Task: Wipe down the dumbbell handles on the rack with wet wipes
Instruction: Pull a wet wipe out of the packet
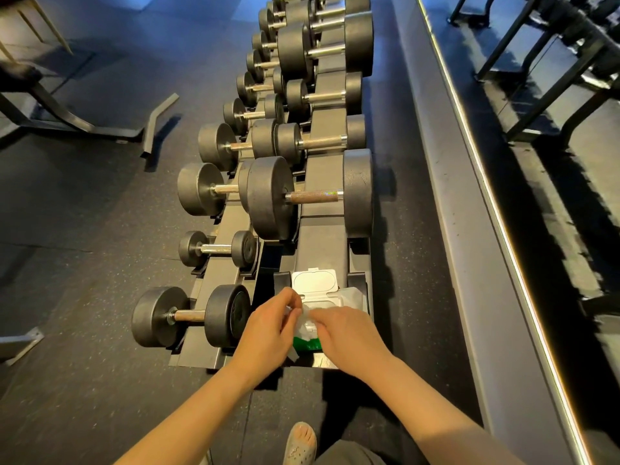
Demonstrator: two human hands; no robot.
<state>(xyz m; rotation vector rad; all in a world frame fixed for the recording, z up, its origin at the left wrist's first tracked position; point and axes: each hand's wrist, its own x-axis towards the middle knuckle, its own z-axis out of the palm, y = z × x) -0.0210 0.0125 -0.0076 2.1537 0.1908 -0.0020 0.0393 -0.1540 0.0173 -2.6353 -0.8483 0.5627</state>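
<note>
Now | dumbbell rack [323, 250] runs near to far, dumbbells [313, 197] on it | wet-wipe pack [352, 297], lid open, at rack's near end | left hand [268, 327] and right hand [349, 333] pinch white wipe [307, 319] over pack

Both hands [268, 325] [349, 333] pinch wipe [306, 318] over open pack [330, 293], rack end.
</note>
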